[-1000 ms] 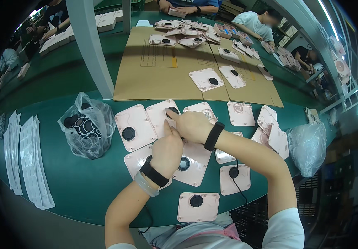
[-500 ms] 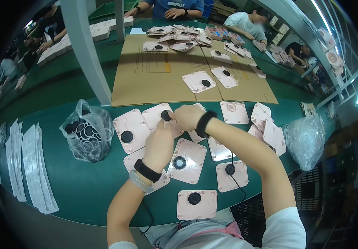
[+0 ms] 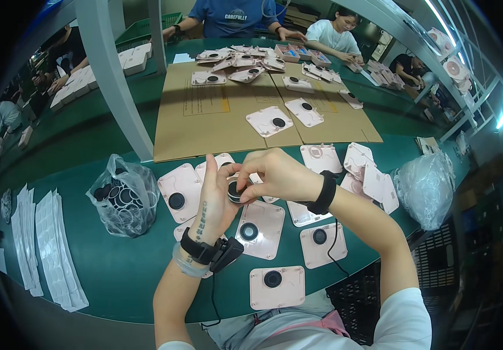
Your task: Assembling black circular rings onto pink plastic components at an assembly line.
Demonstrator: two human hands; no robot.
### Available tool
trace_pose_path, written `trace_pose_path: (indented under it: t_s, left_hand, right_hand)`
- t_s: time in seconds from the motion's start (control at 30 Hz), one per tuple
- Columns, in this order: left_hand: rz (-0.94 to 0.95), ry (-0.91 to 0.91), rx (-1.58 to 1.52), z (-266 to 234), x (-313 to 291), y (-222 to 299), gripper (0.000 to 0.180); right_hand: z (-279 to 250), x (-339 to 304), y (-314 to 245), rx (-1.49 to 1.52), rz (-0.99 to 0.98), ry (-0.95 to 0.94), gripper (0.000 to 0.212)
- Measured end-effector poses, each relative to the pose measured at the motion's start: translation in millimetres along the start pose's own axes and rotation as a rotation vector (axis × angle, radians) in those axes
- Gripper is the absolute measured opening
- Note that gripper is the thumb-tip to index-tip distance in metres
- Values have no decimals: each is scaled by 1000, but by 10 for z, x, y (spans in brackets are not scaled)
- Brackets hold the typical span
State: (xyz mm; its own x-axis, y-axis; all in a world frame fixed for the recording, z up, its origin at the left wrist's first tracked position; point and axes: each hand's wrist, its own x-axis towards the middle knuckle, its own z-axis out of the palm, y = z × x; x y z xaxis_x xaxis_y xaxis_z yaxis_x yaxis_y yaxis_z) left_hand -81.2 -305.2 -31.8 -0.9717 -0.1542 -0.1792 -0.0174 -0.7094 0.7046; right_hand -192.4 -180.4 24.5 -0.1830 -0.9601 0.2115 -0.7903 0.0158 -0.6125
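My left hand [image 3: 217, 201] is turned palm up above the pale pink square panels, its fingers around a black round disc with a light rim [image 3: 234, 191]. From the right, my right hand [image 3: 270, 176] reaches over with thumb and fingers closed on that same disc. Under and behind the hands lie pink panels, partly hidden. One pink panel [image 3: 269, 217] just below them carries a dark ring with a lighter centre. Another pink panel [image 3: 172, 184] on the left has a black disc near its lower corner, and a panel [image 3: 289, 294] lies at the table's near edge.
A clear bag [image 3: 124, 201] of black and white-rimmed rings stands left, beside white sticker strips [image 3: 58, 251]. A puffed plastic bag [image 3: 425, 189] sits right. Cardboard [image 3: 204, 131] behind bears scattered and piled panels [image 3: 242, 60]. A grey post [image 3: 111, 76] rises back left. Co-workers sit beyond.
Both hands have lifted off the panel at the back and come nearer. My left hand has turned palm up, and a round black disc now shows between the hands.
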Motion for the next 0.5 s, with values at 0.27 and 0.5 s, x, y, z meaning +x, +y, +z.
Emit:
trace_pose_path:
  t_s: [0.27,0.5]
  left_hand:
    - [-6,-62,42,25,-22,-15,80]
    - [46,-105,174,81,-46,-89,57]
  right_hand:
    - [0,-98,36,150,128,-37,10]
    - [64,-276,67,349,363,105,15]
